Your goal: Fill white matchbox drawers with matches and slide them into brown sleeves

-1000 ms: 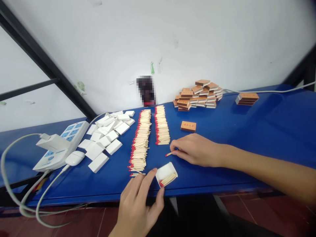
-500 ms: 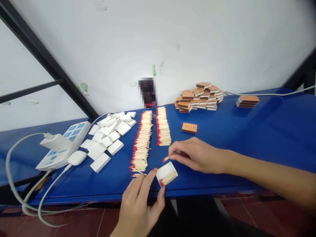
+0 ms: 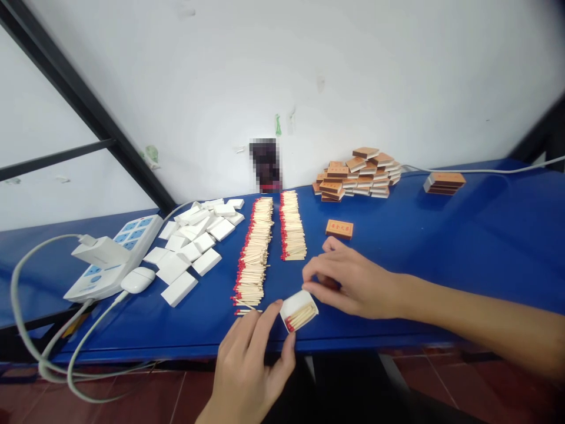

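Left hand point(image 3: 249, 356), one: fingers holding an open matchbox tray point(image 3: 288, 304) steady at its left end, index fingertip and thumb parted by the tray's width. Tray, white: lying on the blue desk point(image 3: 419, 247) near the front edge, between the two hands. Matches in tray point(image 3: 303, 318), several: resting side by side along the near wall, red heads pointing left. Right hand point(image 3: 348, 281), one: thumb and forefinger closing narrowly at the tray's far right corner; whether a match is sitting between them, cannot tell. Match rows, two: a longer row point(image 3: 253, 253) running back from beside the left hand, a shorter row point(image 3: 292, 229) lying to its right, both showing red heads leftward. White matchbox trays point(image 3: 189, 235), a scattered heap: lying left of the rows. Orange matchbox point(image 3: 339, 229), single: lying beyond the right hand. Matchbox pile point(image 3: 358, 176): standing near the wall. Matchbox stack point(image 3: 444, 182), small: standing farther right. Power strip point(image 3: 126, 235), white: lying far left, carrying a white adapter point(image 3: 97, 253).
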`<state>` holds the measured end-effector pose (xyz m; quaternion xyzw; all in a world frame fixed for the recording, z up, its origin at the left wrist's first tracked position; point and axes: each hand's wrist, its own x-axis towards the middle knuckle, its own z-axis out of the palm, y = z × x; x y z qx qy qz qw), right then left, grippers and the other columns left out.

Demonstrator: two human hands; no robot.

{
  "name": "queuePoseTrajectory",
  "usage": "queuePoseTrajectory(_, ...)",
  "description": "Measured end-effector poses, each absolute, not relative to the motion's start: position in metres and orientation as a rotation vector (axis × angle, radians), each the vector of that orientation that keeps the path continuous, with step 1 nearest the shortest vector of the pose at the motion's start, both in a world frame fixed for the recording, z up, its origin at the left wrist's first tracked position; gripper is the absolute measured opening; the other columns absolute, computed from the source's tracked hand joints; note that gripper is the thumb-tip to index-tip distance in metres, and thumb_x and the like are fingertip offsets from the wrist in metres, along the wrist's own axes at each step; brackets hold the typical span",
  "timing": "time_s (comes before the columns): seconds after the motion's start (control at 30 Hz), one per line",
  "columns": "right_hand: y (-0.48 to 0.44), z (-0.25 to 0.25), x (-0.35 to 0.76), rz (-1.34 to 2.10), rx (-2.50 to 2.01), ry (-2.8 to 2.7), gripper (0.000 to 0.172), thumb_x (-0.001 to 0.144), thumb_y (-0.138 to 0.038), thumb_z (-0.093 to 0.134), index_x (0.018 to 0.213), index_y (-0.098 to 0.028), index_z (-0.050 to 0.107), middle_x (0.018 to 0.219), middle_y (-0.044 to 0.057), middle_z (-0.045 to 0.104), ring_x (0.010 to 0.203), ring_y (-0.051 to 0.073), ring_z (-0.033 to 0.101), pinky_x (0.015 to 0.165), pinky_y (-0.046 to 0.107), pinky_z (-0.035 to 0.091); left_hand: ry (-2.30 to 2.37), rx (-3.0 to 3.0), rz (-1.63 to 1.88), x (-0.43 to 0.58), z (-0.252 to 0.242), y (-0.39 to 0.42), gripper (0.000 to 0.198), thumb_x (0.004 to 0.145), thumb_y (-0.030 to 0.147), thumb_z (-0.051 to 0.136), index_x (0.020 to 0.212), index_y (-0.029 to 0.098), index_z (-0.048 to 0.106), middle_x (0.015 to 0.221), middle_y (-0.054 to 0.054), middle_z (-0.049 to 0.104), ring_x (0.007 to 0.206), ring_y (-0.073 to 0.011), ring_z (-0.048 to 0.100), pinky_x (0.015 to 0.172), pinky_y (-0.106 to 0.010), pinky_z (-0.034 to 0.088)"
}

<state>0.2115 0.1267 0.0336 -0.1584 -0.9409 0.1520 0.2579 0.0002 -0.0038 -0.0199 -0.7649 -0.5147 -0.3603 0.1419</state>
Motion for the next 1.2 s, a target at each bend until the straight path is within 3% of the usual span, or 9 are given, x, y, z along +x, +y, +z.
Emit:
queuePoseTrajectory(0.1,0.133,0.032,0.214,0.376,-0.603,-2.503,0.018,0.101,-0.027,0.049,0.099,-0.017,0.064,0.058,-0.003,0.052,0.062,0.016,0.047,0.068,0.028,0.035,-1.471,-2.223,-1.042,0.001,-0.018,-0.005,0.028,0.099,0.022,0.059,0.124,0.012,0.059,0.084,-0.007,0.064,0.074,-0.0173,0.064,0.071,-0.028,0.053)
queuePoseTrajectory(0.23,0.144,0.023,0.214,0.422,-0.693,-2.567,0.022,0.099,-0.022,0.049,0.111,-0.017,0.066,0.063,-0.001,0.06,0.058,0.015,0.053,0.06,0.027,0.034,-1.46,-2.242,-1.048,0.001,-0.016,-0.006,0.027,0.099,0.022,0.059,0.125,0.013,0.059,0.083,-0.006,0.064,0.073,-0.0173,0.064,0.069,-0.028,0.053)
queuePoseTrajectory(0.43,0.153,0.016,0.212,0.39,-0.721,-2.661,0.028,0.099,-0.021,0.047,0.12,-0.018,0.066,0.098,0.007,0.073,0.085,0.021,0.068,0.073,0.03,0.044,-1.445,-2.235,-1.002,0.0,-0.017,-0.004,0.026,0.099,0.024,0.058,0.124,0.014,0.06,0.084,-0.007,0.066,0.07,-0.0182,0.064,0.066,-0.03,0.052)
queuePoseTrajectory(0.8,0.147,0.021,0.209,0.321,-0.733,-2.716,0.036,0.099,-0.022,0.047,0.131,-0.02,0.063,0.097,0.006,0.074,0.084,0.021,0.069,0.071,0.03,0.045,-1.435,-2.205,-0.929,-0.004,-0.023,-0.005,0.039,0.097,0.023,0.061,0.135,0.014,0.056,0.086,-0.006,0.067,0.072,-0.0179,0.066,0.068,-0.029,0.054)
queuePoseTrajectory(1.2,0.147,0.027,0.203,0.385,-0.768,-2.665,0.034,0.1,-0.022,0.048,0.128,-0.023,0.067,0.103,0.006,0.074,0.087,0.019,0.068,0.073,0.029,0.046,-1.382,-2.157,-0.895,-0.007,-0.025,-0.003,0.033,0.098,0.024,0.057,0.13,0.015,0.059,0.091,-0.007,0.071,0.073,-0.0177,0.069,0.07,-0.028,0.056)
